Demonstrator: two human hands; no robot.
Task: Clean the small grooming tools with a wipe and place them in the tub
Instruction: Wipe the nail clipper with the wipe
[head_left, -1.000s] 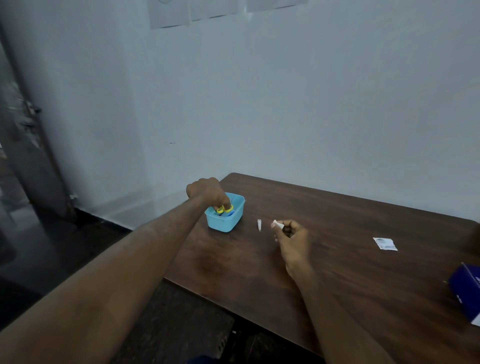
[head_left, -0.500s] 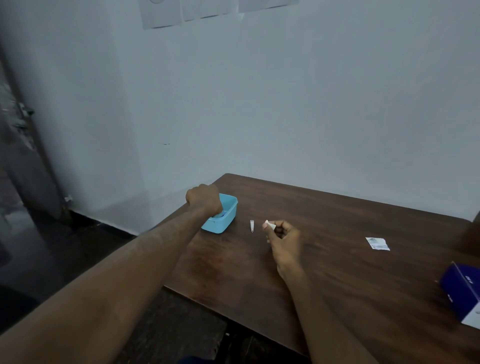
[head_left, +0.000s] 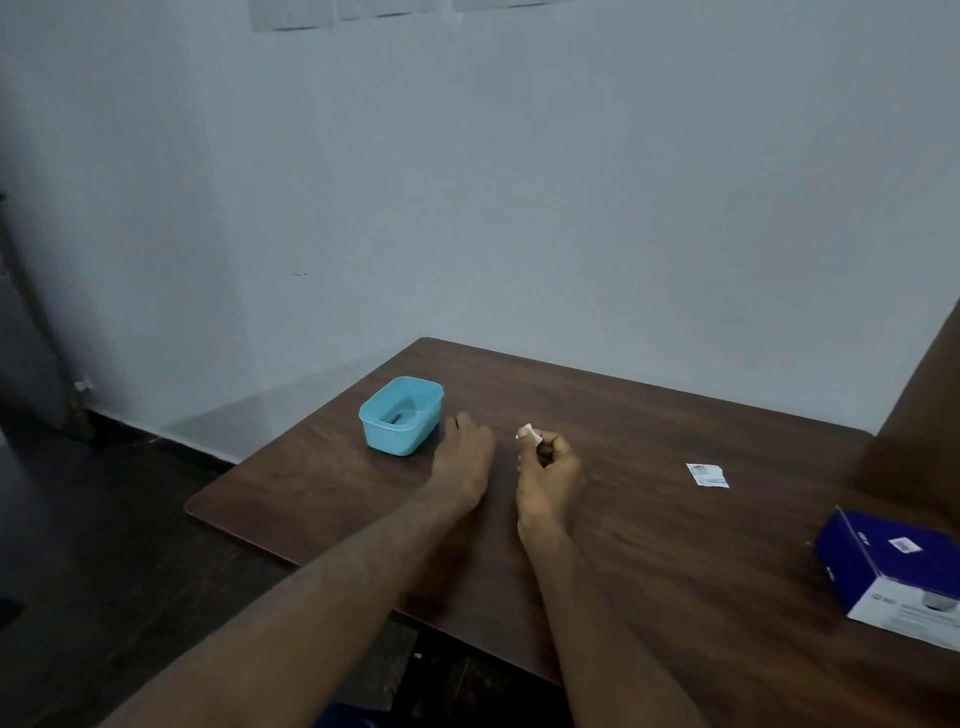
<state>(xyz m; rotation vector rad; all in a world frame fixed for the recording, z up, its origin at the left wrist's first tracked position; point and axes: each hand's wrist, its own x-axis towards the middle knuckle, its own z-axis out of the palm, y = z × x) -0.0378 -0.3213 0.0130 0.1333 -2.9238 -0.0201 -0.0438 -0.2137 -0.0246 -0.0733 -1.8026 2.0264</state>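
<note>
A person's left hand (head_left: 464, 457) reaches flat across a dark, wood-grain laminate table (head_left: 675, 545), just to the right of a small pale-blue rectangular plastic tub (head_left: 401, 415) with rounded corners; its fingers point forward and down, and whether they are closed round anything cannot be told, since the hand covers the spot beneath it. The right hand (head_left: 550, 467), just beyond the left on the side away from the tub, has its fingers curled and pinches a small folded white wipe (head_left: 529, 434) that pokes up from between thumb and forefinger. Inside the tub lies one thin dark item, too small to identify. The step in hand looks like fetching the next grooming tool beside the tub so it can be wiped; the next move would call for a fine pinch on a small, likely hard and slippery piece lying flat on the smooth tabletop, then bringing it to the wipe. Farther right of the tub rests a torn, flat white sachet (head_left: 707, 475), and well beyond that a glossy blue-and-white cardboard box (head_left: 893, 566) at the table's edge.
</note>
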